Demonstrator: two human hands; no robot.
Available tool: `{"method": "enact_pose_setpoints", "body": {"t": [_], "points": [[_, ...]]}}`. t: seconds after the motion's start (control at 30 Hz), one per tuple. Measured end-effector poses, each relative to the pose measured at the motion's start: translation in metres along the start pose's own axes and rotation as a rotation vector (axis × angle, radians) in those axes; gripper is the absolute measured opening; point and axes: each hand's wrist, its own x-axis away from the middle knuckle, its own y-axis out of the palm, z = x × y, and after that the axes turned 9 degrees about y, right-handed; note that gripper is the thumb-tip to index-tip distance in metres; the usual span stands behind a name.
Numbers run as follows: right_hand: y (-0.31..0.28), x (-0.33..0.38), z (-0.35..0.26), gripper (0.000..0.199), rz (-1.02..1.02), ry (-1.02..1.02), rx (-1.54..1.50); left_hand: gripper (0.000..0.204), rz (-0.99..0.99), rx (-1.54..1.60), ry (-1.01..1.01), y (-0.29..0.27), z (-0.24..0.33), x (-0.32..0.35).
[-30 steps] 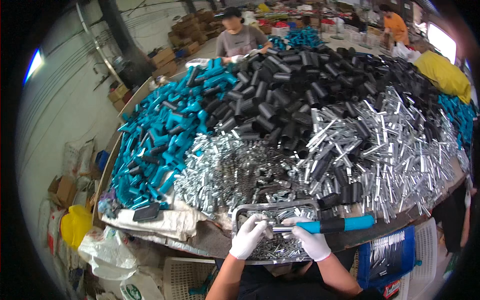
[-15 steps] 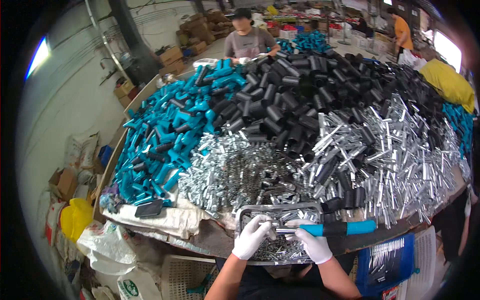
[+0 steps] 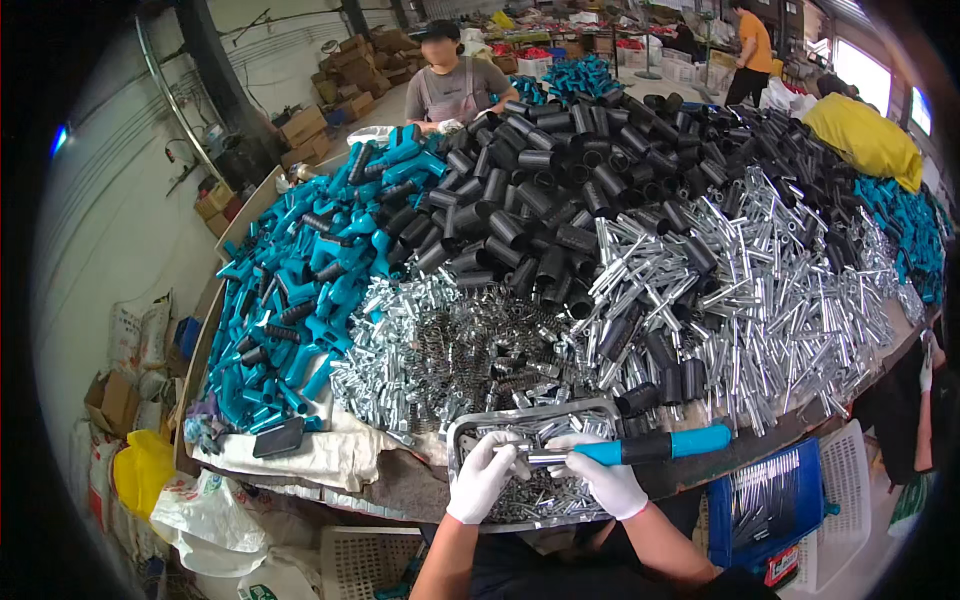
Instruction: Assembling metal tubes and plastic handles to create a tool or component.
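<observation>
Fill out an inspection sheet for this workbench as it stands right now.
Surface: large table almost wholly buried under heaped parts; a white cloth hangs over its near edge.
Job's things: teal-and-black handled tool with a metal tip, held over a metal tray of small silver parts.
Clutter: piles of teal tubes, black tubes, silver tubes and springs; a dark phone-like slab lies on the cloth.
Grippers: left hand and right hand, both white-gloved, grip the tool's tip end.
Cables: nothing seen.
Surroundings: blue crate, cardboard boxes, yellow bag, a seated person opposite.
</observation>
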Motion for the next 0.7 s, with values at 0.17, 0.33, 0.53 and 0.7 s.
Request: {"method": "enact_pose_setpoints", "body": {"t": [0.17,0.33,0.53,0.7], "points": [[0.001,0.000,0.001,0.027,0.024,-0.017,-0.033,0.021,-0.034,0.015,0.007,-0.003,-0.005,-0.002],[0.004,-0.001,-0.001,0.027,0.034,-0.015,-0.074,0.026,-0.031,0.010,0.097,0.006,0.001,0.002],[0.005,0.003,-0.006,0.027,0.057,-0.077,-0.038,0.025,-0.074,-0.098,0.196,0.013,0.009,0.009],[0.005,0.012,-0.009,0.023,0.087,-0.166,0.200,0.022,-0.086,-0.086,0.177,0.008,0.010,0.010]]}}
